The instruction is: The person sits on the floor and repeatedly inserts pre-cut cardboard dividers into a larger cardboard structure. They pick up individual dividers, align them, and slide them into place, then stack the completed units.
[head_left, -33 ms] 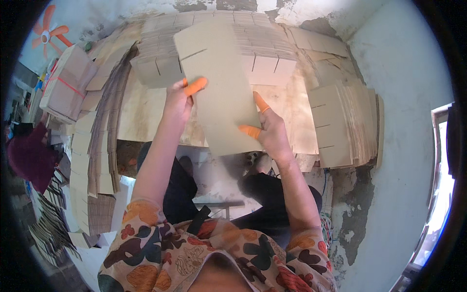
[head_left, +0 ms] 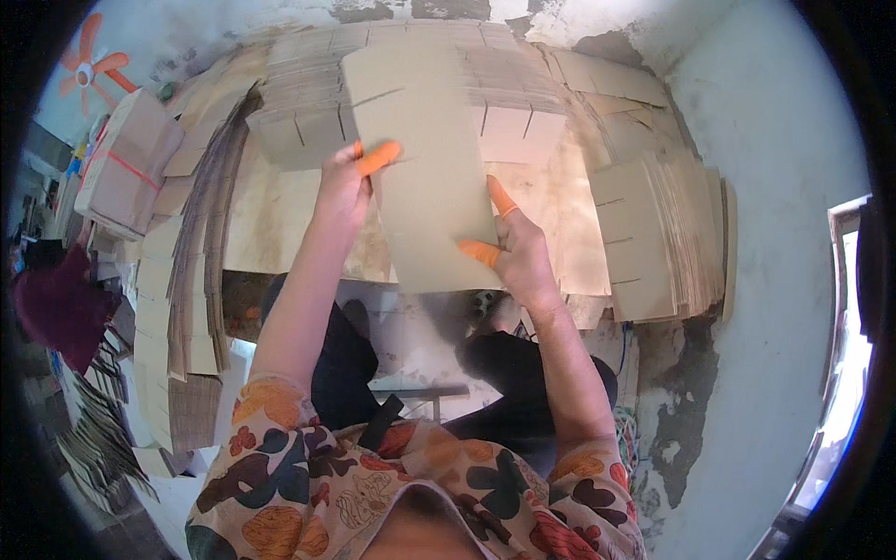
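A long tan cardboard sheet (head_left: 431, 177) is held up over the table, slightly tilted, with a slit cut in from its left edge near the top. My left hand (head_left: 351, 182) grips its left edge, the thumb in an orange finger cot lying on the face. At the lower right edge my right hand (head_left: 520, 252) grips it too, with orange cots on thumb and forefinger. The other fingers of both hands are hidden behind the sheet. Behind it stand rows of slotted cardboard pieces (head_left: 519, 126) on the wooden tabletop (head_left: 280, 210).
Slotted cardboard stacks stand at the right (head_left: 644, 243) and along the left (head_left: 196, 252). A pinkish-white box (head_left: 131, 163) with a red strap and an orange fan (head_left: 86, 75) are at the far left, above a dark red cloth (head_left: 65, 303). A peeling wall (head_left: 756, 280) bounds the right.
The cardboard sheet has turned a little more upright, its top shifting slightly right. Both hands keep their grip in nearly the same place.
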Motion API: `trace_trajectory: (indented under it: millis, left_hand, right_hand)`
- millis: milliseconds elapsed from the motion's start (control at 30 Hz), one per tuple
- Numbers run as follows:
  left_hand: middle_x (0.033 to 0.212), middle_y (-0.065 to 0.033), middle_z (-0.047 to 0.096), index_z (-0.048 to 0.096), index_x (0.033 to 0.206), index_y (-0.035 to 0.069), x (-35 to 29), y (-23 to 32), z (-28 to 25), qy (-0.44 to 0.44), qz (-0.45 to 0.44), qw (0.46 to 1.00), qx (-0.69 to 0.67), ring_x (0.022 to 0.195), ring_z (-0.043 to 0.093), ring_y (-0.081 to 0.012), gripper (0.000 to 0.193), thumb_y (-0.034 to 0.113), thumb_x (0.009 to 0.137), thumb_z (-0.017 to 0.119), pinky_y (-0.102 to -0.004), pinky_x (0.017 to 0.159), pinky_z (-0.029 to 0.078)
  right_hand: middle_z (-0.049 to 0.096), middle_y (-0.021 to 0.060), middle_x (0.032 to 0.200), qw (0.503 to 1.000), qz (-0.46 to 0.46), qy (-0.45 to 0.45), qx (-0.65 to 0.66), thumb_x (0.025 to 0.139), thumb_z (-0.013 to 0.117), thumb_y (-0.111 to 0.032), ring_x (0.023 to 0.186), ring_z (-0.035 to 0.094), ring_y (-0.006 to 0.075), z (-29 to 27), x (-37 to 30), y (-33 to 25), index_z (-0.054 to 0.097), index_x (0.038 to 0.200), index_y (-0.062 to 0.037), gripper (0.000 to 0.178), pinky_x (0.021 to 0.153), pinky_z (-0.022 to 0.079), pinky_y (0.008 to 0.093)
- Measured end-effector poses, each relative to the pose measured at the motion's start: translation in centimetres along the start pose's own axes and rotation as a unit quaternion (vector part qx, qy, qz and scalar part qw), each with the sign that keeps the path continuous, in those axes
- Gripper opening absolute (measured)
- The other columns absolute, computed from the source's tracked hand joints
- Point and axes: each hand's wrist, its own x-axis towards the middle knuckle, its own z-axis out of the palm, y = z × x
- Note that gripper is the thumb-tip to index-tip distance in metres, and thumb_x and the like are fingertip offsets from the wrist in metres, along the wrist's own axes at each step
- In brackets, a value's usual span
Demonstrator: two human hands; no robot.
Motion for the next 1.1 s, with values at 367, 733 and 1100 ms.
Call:
trace_trajectory:
  millis: [367, 733, 1100]
  left_hand:
    - [0.102, -0.0115, 0.061, 0.055, 0.107, 0.003, 12.8, -6.7, 10.2, -0.128, 0.346, 0.638, 0.677, 0.101, 0.052, -0.0266, 0.054, 0.027, 0.066, 0.079, -0.038, 0.085, 0.044]
    - [0.081, -0.0098, 0.062, 0.06, 0.082, 0.006, 15.5, -9.6, 10.8, -0.163, 0.364, 0.613, 0.682, 0.092, 0.054, -0.0268, 0.014, 0.005, 0.068, 0.065, -0.039, 0.078, 0.046]
    - [0.077, -0.0082, 0.066, 0.059, 0.067, 0.003, 13.9, -8.1, 10.5, -0.206, 0.324, 0.563, 0.732, 0.075, 0.059, -0.0296, 0.005, 0.004, 0.072, 0.06, -0.0398, 0.066, 0.049]
  right_hand:
    - [0.06, 0.0131, 0.071, 0.829, -0.108, 0.366, -0.41, 0.078, 0.062, 0.004, 0.055, 0.051, 0.0143, -9.7, 2.1, 0.2, 0.037, 0.139, -0.0074, 0.067, 0.054, 0.045, 0.0267]
    - [0.06, 0.0129, 0.07, 0.839, -0.127, 0.361, -0.388, 0.077, 0.064, 0.003, 0.051, 0.045, 0.0153, -9.9, 2.6, 0.4, 0.036, 0.14, -0.0095, 0.07, 0.053, 0.044, 0.0256]
    - [0.027, -0.0026, 0.061, 0.831, -0.169, 0.367, -0.383, 0.077, 0.069, 0.002, 0.053, 0.028, 0.0068, -9.6, 2.7, 0.4, 0.038, 0.139, -0.0099, 0.07, 0.046, 0.029, 0.019]
